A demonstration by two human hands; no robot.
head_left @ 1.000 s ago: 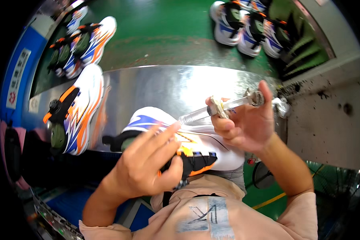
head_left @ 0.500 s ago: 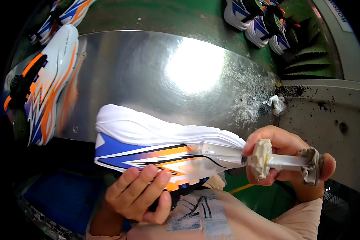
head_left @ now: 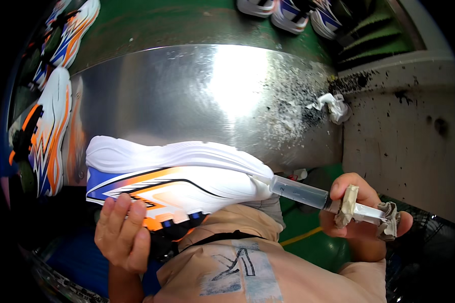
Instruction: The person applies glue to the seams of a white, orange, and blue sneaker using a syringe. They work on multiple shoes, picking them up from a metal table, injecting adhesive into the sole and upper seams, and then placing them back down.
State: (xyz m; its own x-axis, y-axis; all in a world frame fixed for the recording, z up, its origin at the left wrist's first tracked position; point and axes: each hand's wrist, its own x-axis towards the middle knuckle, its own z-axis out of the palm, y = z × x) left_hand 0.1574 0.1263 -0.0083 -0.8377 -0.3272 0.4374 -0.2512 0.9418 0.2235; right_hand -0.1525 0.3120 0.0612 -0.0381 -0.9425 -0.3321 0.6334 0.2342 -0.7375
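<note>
"Both the syringe (head_left: 301, 193) and the white shoe (head_left: 187, 184) have shifted since half a second ago: the shoe sits further left in the view, and the nozzle (head_left: 260, 179), then partway along its side, is now at the toe end."

"What does the syringe hold?"

"Its barrel is see-through, with a dark seal (head_left: 331, 204) on the plunger (head_left: 368, 213) back near the flange. Whether clear liquid fills the space ahead of that cannot be told. Pale, rough wrapping (head_left: 347, 206) surrounds the flange, and a greyer wad (head_left: 388, 221) covers the plunger's end."

"And the hands?"

"The right hand (head_left: 365, 193) is wrapped around the syringe, fingers at the flange, thumb at the plunger's end. The left hand (head_left: 119, 237) has its fingers close together and loosely bent, tips against the shoe's side near the heel; one cannot tell whether it pinches anything."

"Where is the shoe, and how does it look?"

"Turned on its side in front of the person's beige shirt (head_left: 308, 267), by the near edge of the metal table (head_left: 151, 96), toe to the right. Its thick, wavy white sole (head_left: 151, 154) faces the table. The side runs from blue at the heel through orange and black stripes to a plain white toe, with black and orange parts toward the shirt."

"Anything else nearby?"

"Crumpled white paper (head_left: 337, 107) at the table's right end, and another shoe (head_left: 55, 121) at its left."
</note>
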